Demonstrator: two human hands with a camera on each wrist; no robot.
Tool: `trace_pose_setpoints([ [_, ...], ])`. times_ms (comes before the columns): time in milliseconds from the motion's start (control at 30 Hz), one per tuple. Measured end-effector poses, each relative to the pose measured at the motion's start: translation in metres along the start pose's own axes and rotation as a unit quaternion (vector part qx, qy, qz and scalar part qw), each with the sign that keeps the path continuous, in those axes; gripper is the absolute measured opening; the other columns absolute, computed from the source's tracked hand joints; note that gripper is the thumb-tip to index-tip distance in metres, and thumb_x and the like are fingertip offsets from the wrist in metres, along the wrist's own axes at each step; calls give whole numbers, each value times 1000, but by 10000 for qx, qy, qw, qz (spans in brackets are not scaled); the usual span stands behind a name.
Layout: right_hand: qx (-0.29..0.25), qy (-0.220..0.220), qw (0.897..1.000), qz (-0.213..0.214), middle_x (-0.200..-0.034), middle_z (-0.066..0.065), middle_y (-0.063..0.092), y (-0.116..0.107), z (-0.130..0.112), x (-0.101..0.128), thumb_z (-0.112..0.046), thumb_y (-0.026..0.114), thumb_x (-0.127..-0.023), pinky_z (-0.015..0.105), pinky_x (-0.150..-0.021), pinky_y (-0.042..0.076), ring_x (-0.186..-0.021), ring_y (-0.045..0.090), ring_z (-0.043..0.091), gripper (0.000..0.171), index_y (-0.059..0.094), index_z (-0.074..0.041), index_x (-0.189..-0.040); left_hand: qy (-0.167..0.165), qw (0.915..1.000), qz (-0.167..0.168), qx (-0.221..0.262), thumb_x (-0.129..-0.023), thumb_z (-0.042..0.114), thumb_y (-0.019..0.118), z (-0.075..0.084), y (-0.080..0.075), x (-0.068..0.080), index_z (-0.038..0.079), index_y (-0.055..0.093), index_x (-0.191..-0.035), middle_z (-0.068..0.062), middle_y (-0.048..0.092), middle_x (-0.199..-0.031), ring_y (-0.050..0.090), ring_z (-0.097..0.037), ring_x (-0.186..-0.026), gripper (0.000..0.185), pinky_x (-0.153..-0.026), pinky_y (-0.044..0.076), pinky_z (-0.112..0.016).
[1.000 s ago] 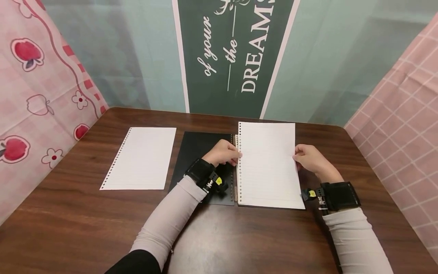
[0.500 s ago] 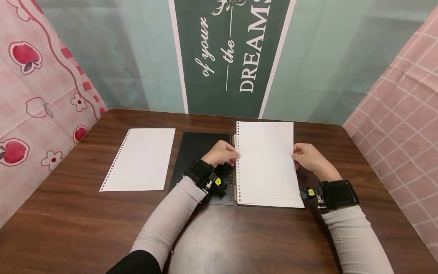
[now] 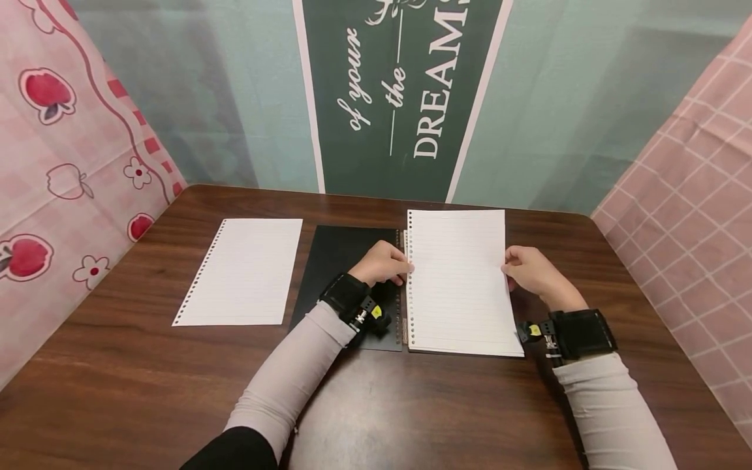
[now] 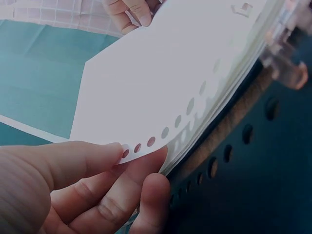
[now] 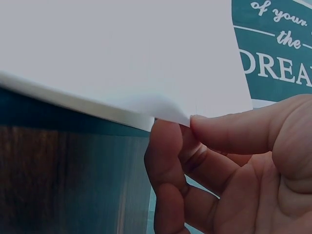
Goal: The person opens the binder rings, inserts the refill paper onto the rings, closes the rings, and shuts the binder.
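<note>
A lined loose-leaf sheet (image 3: 457,281) with punched holes down its left edge lies over the paper stack of an opened binder. My left hand (image 3: 380,262) pinches the sheet's holed edge between thumb and fingers; in the left wrist view the thumb (image 4: 92,158) presses on top beside the holes. The opposite edge is pinched by my right hand (image 3: 531,271), whose thumb (image 5: 234,131) lies on the paper in the right wrist view. The sheet's far edge reaches past the stack. To the left, the binder's black cover (image 3: 346,261) lies flat, with holes along its spine side.
Another punched lined sheet (image 3: 239,271) lies apart on the left of the wooden table (image 3: 176,391). A green cloth with printed lettering (image 3: 405,98) hangs behind the table, with pink patterned cloths (image 3: 76,163) at the sides. Clear binder ring parts (image 4: 287,66) show near the stack.
Both hands keep their pinch on the sheet. It has shifted barely, and the whole head view sways a little; the other sheet and the cover stay put.
</note>
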State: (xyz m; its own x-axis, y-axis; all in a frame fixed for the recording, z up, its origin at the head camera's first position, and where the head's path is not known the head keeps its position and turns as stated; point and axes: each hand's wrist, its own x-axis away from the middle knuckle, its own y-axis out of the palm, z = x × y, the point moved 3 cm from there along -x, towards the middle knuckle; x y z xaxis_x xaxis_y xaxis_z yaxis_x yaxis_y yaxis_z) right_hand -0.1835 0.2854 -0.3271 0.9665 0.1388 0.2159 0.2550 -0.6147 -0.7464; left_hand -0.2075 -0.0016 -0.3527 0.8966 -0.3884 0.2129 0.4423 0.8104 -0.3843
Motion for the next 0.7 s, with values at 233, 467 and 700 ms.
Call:
trace_pose_setpoints([
  [233,-4,-27,10000,-13,-76,10,60,1,2,-1,-2,45,-101,34,-65,43,-69,56,22,12,50,9,-102,-32,9999,36,-109,-94,13,67,-1,1,-1,0,76,-89,-5,67,-73,68,-16,-67,16,-47,32,-23],
  [467,-32,27,10000,-57,-74,9,60,3,2,1,-2,45,-101,34,-67,42,-70,57,23,12,50,8,-102,-89,9996,87,-235,-93,13,67,0,2,-2,0,75,-84,-2,62,-62,68,-15,-64,18,-46,32,-22],
  [700,-33,-1,10000,0,-74,9,60,5,1,0,-2,45,-100,34,-66,44,-68,56,22,12,51,8,-102,-35,9991,303,-298,-92,11,69,2,1,3,-1,76,-90,-8,69,-74,68,-17,-64,15,-58,49,-24],
])
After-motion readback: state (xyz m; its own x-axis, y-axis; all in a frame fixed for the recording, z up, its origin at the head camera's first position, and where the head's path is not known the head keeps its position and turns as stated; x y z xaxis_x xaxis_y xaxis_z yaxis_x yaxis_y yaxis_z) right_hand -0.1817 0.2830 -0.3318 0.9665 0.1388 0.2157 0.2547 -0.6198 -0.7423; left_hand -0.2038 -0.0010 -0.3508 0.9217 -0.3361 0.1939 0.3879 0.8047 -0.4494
